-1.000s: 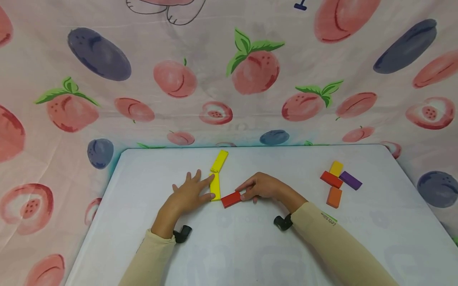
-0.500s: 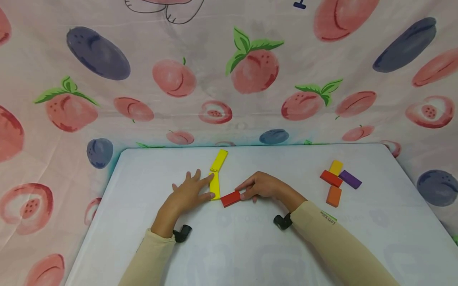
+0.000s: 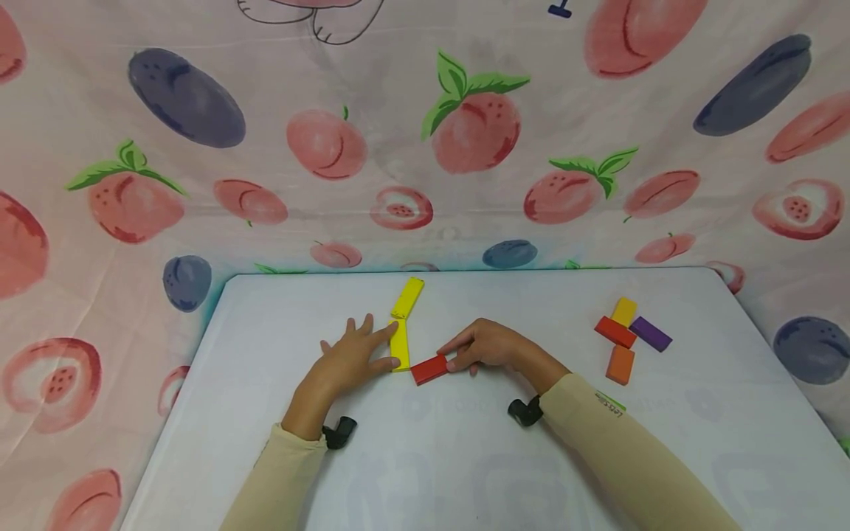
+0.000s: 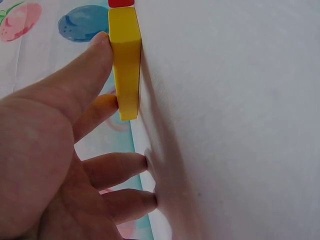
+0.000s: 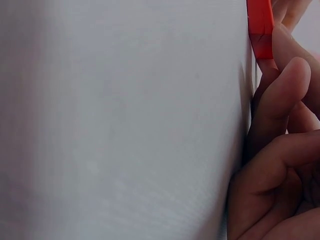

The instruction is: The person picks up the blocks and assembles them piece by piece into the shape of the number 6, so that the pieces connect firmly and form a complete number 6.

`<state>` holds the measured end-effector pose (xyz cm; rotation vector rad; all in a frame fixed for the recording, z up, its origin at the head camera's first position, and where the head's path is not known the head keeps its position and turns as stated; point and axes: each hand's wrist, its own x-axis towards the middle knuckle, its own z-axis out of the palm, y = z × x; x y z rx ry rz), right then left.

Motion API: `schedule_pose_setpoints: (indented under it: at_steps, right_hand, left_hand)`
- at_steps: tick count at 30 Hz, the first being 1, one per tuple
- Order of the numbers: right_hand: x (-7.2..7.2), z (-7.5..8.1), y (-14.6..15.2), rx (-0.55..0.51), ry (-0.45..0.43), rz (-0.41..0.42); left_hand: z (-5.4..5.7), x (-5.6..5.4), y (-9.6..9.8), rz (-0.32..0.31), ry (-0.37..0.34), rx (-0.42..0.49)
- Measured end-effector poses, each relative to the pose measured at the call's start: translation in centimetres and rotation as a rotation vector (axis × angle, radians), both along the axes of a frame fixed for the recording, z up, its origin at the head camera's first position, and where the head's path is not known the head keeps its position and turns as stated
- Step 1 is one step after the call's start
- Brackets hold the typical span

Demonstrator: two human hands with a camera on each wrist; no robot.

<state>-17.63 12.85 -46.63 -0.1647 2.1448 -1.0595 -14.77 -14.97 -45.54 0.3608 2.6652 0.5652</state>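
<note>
My left hand (image 3: 352, 359) has its fingers spread, and its thumb and index fingertips press on a flat yellow block (image 3: 399, 346). The left wrist view shows both fingertips against one face of that yellow block (image 4: 125, 65). Another yellow block (image 3: 407, 298) lies at an angle off its far end. My right hand (image 3: 485, 345) pinches the right end of a red block (image 3: 428, 370) between thumb and index finger, its other fingers curled under. The red block's left end sits right at the near corner of the yellow one. Only part of the red block (image 5: 261, 30) shows in the right wrist view.
On the right of the white table (image 3: 425, 472) lie a yellow-orange block (image 3: 624, 313), a red block (image 3: 614, 332), a purple block (image 3: 651, 335) and an orange block (image 3: 620, 365). A green edge (image 3: 614, 403) peeks out by the right sleeve. A fruit-print cloth (image 3: 398, 147) hangs behind.
</note>
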Motion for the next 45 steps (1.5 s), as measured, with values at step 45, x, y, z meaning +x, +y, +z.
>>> schedule_pose_setpoints:
  at_steps: [45]
  right_hand:
    - [3.6, 5.4, 12.3, 0.09, 0.26, -0.01]
  left_hand:
    - [0.1, 0.0, 0.1, 0.004, -0.016, 0.0]
